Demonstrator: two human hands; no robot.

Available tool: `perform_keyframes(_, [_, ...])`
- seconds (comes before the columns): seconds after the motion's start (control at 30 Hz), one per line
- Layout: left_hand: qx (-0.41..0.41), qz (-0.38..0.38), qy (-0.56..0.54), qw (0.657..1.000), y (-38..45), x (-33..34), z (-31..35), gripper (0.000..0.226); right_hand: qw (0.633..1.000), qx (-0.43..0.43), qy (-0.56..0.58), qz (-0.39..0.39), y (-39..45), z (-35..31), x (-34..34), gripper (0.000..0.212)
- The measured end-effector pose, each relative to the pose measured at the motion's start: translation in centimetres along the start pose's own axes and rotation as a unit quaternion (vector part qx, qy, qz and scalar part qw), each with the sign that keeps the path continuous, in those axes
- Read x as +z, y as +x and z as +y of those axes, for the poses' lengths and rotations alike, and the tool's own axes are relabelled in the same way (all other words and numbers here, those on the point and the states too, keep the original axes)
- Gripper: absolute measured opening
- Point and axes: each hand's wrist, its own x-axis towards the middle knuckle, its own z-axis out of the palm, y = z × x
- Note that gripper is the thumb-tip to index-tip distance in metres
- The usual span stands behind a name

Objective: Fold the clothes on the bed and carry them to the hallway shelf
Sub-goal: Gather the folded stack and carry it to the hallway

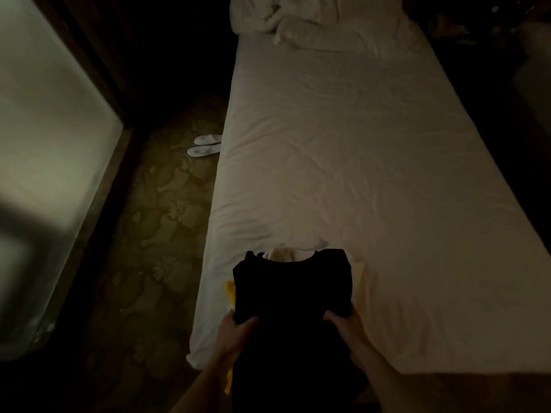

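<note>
a: what have i got in the hands?

b: a stack of folded clothes (290,286), black garment on top, pale and yellow layers showing at its edges. it sits at the near end of the bed (343,144), close to the near left corner.

a: i read the left hand (235,330) with its thumb curled over the stack's near left edge, fingers hidden under the fabric. the right hand (347,329) does the same on the near right edge, thumb on top.

b: so both hands clamp the stack from either side. whether it is lifted off the sheet or resting, i cannot tell in this dim light.

a: anything else?

b: a rumpled white duvet (283,19) bunched at the far end of the bed. a pair of white slippers (205,146) on the patterned carpet (161,234) just left of the bed. a large pale panel (44,159) leans along the far left.
</note>
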Motion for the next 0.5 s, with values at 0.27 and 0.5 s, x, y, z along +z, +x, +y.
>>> perform_keyframes(0.27, [-0.015,0.038,-0.025,0.999,4.9,-0.6,-6.8,0.108,0.999,0.008,-0.054,0.002,4.3,4.9,3.2,0.054])
perform_keyframes(0.5, [-0.069,-0.025,-0.136,0.988,2.5,0.3,-3.3,0.056,0.994,-0.031,-0.083,0.066,3.4,4.6,3.9,0.056])
